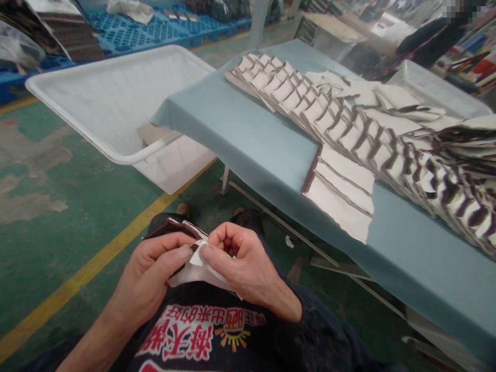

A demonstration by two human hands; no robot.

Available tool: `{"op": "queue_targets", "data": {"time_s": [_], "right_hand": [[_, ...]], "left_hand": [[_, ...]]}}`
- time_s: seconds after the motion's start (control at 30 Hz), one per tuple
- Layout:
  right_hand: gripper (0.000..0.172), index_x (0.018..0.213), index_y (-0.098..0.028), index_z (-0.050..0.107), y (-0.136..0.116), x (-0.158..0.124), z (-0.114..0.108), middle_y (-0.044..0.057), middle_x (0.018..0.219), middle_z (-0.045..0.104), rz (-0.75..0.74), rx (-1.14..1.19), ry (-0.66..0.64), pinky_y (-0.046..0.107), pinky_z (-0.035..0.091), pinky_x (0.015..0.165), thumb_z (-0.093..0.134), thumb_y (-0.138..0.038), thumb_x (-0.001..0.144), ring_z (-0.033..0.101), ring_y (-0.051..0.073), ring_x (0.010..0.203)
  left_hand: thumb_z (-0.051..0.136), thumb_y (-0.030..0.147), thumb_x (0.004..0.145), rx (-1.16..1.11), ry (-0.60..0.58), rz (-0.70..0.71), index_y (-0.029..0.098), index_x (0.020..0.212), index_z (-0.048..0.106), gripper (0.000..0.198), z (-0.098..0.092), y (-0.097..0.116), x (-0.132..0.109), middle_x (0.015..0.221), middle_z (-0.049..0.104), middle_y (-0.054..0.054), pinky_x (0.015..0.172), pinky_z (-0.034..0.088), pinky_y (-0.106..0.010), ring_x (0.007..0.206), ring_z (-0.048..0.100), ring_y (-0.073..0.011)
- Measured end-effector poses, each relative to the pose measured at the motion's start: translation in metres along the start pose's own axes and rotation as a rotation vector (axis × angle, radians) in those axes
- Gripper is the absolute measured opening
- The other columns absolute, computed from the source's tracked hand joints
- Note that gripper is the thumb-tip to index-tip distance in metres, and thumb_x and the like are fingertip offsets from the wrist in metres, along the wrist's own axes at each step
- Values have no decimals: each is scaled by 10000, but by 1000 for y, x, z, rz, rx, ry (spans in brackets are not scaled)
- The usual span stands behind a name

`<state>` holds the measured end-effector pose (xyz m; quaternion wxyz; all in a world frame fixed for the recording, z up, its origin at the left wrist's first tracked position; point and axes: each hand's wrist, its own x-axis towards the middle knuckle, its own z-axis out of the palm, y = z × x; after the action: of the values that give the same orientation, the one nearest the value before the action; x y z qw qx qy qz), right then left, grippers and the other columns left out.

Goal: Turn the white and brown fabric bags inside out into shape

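Note:
Just above my lap, both hands hold a piece of white fabric with dark brown edging (215, 277). My left hand (155, 268) is closed on its left side, thumb pressed on the dark edge. My right hand (244, 263) pinches a small white flap at the middle, thumb against fingers. The lower part of the piece hangs behind my right hand and is partly hidden. A similar flat white piece with brown edging (341, 191) lies on the blue-grey table (267, 150) ahead of me, to the right.
Long overlapping rows of brown-edged white pieces (333, 113) run across the table. Left of it stands a large white plastic tub (96, 103) with something flat inside. Blue pallets (127, 31) lie at the back. A person's dark sleeve (434, 39) shows at upper right, near another tub (437, 88).

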<state>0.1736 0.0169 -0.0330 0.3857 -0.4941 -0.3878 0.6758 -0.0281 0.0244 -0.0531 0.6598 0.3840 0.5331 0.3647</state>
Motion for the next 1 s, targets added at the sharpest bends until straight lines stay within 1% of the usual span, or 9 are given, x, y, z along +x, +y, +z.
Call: {"op": "queue_targets", "data": {"time_s": [0.23, 0.43, 0.6, 0.77, 0.83, 0.93, 1.0], "right_hand": [[542, 813, -233, 657, -7, 2, 1, -76, 688, 595, 45, 1, -13, 255, 333, 550, 1022, -634, 826, 445, 94, 610], [533, 796, -242, 651, -1, 3, 4, -66, 701, 610, 33, 3, 25, 258, 347, 561, 1019, -627, 818, 464, 103, 627], [531, 796, -239, 656, 3, 4, 4, -61, 694, 623, 24, -15, 42, 255, 344, 559, 1011, -633, 822, 471, 104, 622], [533, 812, -239, 662, 6, 4, 3, -61, 691, 631, 45, -34, 17, 253, 332, 543, 1005, -645, 835, 470, 98, 587], [529, 813, -238, 660, 6, 4, 3, -61, 694, 630, 31, -41, 19, 255, 333, 549, 999, -643, 845, 470, 99, 594], [509, 818, -237, 664, 7, 4, 3, -57, 704, 632, 7, -56, 33, 264, 342, 564, 988, -628, 861, 478, 105, 617], [499, 819, -237, 665, 8, 4, 3, -52, 707, 638, -3, -67, 44, 270, 354, 573, 979, -622, 868, 489, 110, 624]], "left_hand": [[1000, 517, 770, -13, -32, -15, 194, 718, 879, 349, 1, 2, 0, 660, 766, -32, 526, 454, -195, 580, 574, -141], [968, 564, 896, -44, -77, -35, 195, 837, 945, 375, -4, -2, -1, 765, 820, -48, 602, 517, -234, 665, 628, -168], [975, 553, 872, -58, -86, -39, 192, 822, 942, 366, -5, -2, -1, 751, 812, -49, 591, 497, -231, 651, 620, -162], [967, 548, 927, -61, -134, -50, 193, 862, 937, 363, -11, -5, -2, 776, 812, -42, 617, 511, -227, 673, 634, -161], [981, 543, 922, -63, -144, -49, 197, 884, 931, 351, -14, -7, -2, 792, 822, -39, 617, 506, -222, 675, 639, -161], [1002, 518, 908, -25, -158, -12, 206, 904, 912, 326, -14, -8, -3, 828, 847, -36, 637, 525, -229, 705, 679, -179], [986, 520, 918, 38, -141, 32, 210, 909, 896, 323, -10, -5, -7, 846, 856, -34, 666, 551, -243, 740, 711, -200]]}}
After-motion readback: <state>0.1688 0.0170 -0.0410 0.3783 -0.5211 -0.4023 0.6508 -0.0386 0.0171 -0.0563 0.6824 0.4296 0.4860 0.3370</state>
